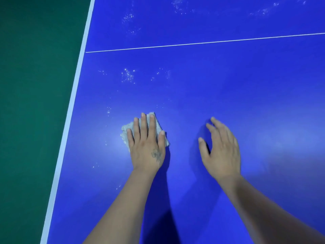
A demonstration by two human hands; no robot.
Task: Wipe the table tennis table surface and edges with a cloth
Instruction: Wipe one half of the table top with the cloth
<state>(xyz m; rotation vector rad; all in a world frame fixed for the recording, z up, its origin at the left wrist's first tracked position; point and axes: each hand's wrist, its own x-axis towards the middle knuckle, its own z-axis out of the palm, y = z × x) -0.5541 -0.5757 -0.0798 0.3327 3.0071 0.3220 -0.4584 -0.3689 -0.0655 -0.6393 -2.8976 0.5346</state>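
Observation:
The blue table tennis table (211,88) fills most of the view, with a white edge stripe (70,110) down its left side. A crumpled grey cloth (125,132) lies flat on the surface, and my left hand (146,147) presses on it with fingers spread. My right hand (220,150) rests beside it to the right, fingers apart on bare table, holding nothing. White dusty specks (128,75) dot the surface beyond the cloth, and more specks (131,20) lie past the thin white centre line (202,43).
Green floor (35,103) lies beyond the table's left edge. Further speck patches (263,10) sit at the far right of the table. Small specks (108,110) also lie just left of the cloth.

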